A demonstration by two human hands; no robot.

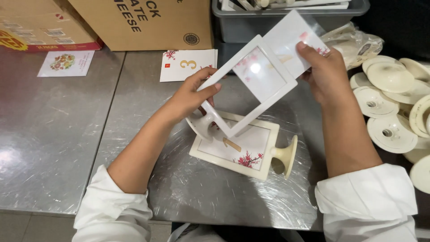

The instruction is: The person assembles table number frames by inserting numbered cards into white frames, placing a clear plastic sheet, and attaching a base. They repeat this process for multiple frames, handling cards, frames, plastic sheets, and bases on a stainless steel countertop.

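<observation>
While the left hand [190,96] is gripping a white frame [253,85] by its lower-left edge, the frame is hanging tilted above the counter [58,148], near the middle of the view. Its fingers [210,88] are clenched on the frame's rim, thumb on the front. At the frame's two o'clock corner, the right hand [324,74] is pinching a white card [293,40], fingers closed on the card's right edge; the card is sticking out of the frame's top and partly lying behind its clear pane. The frame's round foot [201,127] is pointing down toward seven o'clock.

Directly below, at six o'clock, a second frame [235,150] is lying flat on the counter with a blossom-printed card inside, its cream foot [286,154] pointing to three o'clock. At eleven o'clock from the held frame, a loose card [186,65] with a gold numeral is resting on the counter, and farther off at ten o'clock a small floral card [66,62] is lying. Cardboard boxes [143,22] are standing at the far edge, at twelve o'clock, beside a grey bin [286,20]. At three o'clock, a heap of cream round bases [392,103] is piling along the right edge.
</observation>
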